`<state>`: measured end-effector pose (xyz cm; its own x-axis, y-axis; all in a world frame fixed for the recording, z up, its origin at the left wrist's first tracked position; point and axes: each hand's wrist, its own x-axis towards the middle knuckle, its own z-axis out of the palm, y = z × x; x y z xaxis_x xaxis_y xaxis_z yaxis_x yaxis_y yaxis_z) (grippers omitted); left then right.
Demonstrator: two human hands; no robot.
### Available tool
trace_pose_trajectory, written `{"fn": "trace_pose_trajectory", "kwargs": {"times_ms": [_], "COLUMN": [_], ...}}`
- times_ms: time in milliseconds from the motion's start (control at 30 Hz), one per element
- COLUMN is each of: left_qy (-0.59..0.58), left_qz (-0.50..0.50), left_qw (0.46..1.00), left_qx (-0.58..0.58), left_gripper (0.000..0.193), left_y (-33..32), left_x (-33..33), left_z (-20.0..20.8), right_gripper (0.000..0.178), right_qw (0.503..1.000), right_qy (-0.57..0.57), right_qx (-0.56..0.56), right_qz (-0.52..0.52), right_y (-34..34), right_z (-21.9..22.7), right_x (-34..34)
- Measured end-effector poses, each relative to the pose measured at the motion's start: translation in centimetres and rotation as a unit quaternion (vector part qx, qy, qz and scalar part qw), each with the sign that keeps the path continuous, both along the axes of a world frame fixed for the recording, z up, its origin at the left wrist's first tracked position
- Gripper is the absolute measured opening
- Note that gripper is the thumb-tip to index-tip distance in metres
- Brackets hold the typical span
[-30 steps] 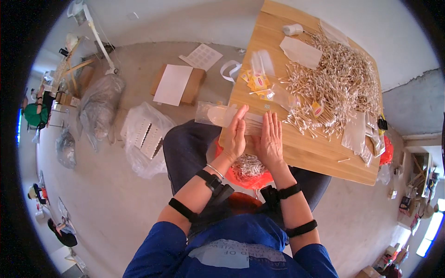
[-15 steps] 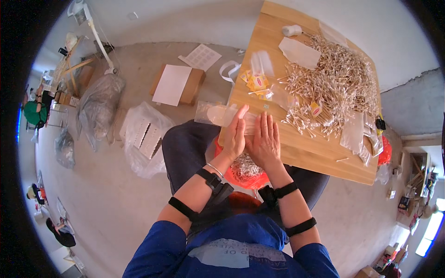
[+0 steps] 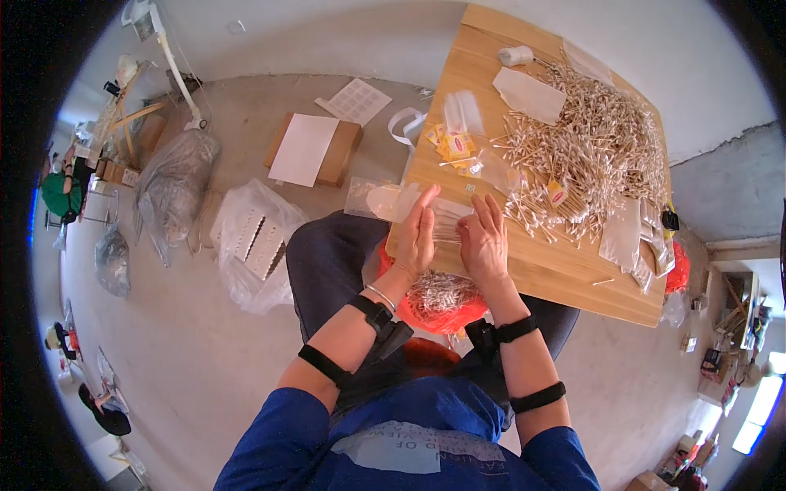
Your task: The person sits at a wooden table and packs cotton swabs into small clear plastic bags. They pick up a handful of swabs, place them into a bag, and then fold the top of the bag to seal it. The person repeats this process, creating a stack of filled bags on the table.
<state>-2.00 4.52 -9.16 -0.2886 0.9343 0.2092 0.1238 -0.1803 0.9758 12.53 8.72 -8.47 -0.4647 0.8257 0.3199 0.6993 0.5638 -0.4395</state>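
A clear plastic bag of cotton swabs [image 3: 447, 221] lies flat at the table's near left edge, between my hands. My left hand [image 3: 417, 235] stands on edge along the bag's left side, fingers stretched out, palm turned inward. At the bag's right end is my right hand [image 3: 485, 242], several fingers raised and spread, the thumb and index fingertips close together beside the bag. A clear bag with a pale oval patch [image 3: 378, 200] juts past the table edge left of my left hand. Below my hands, a red bag [image 3: 471, 314] full of loose swabs sits at my lap.
A big heap of loose cotton swabs [image 3: 610, 139] covers the table's right side. Small yellow cards [image 3: 455, 147] and empty clear bags [image 3: 463, 112] lie beyond my hands. On the floor stand a cardboard box [image 3: 342, 155] and a white plastic sack [image 3: 250, 278].
My right hand has lifted off the bag of swabs and shifted right, its fingers spreading, so the swabs now show between my hands. My left hand has barely moved.
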Motion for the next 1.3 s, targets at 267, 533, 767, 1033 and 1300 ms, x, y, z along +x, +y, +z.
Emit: {"fn": "trace_pose_trajectory", "kwargs": {"times_ms": [267,533,767,1033,1300], "left_qy": [0.016,0.011,0.031,0.024,0.024], "left_qz": [0.01,0.03,0.033,0.026,0.028], "left_qw": [1.0,0.999,0.998,0.999,0.999], "left_qx": [-0.01,0.022,0.034,0.035,0.009], "left_gripper": [0.052,0.045,0.045,0.044,0.043], "left_y": [-0.1,0.3,0.2,0.2,0.3], "left_x": [0.0,0.1,0.1,0.1,0.2], "left_z": [0.3,-0.5,-0.6,-0.7,-0.1], "right_gripper": [0.011,0.011,0.011,0.007,0.011], "right_qw": [0.997,0.996,0.997,0.999,0.994], "right_qy": [-0.069,-0.083,-0.083,0.006,0.032], "right_qx": [0.023,-0.018,-0.004,-0.054,-0.095], "right_qz": [0.024,0.008,0.006,-0.001,-0.049], "right_y": [1.2,3.5,2.8,3.1,4.4], "right_z": [0.5,0.9,-0.2,1.3,0.7], "right_x": [-0.1,0.2,0.6,1.2,1.0]}}
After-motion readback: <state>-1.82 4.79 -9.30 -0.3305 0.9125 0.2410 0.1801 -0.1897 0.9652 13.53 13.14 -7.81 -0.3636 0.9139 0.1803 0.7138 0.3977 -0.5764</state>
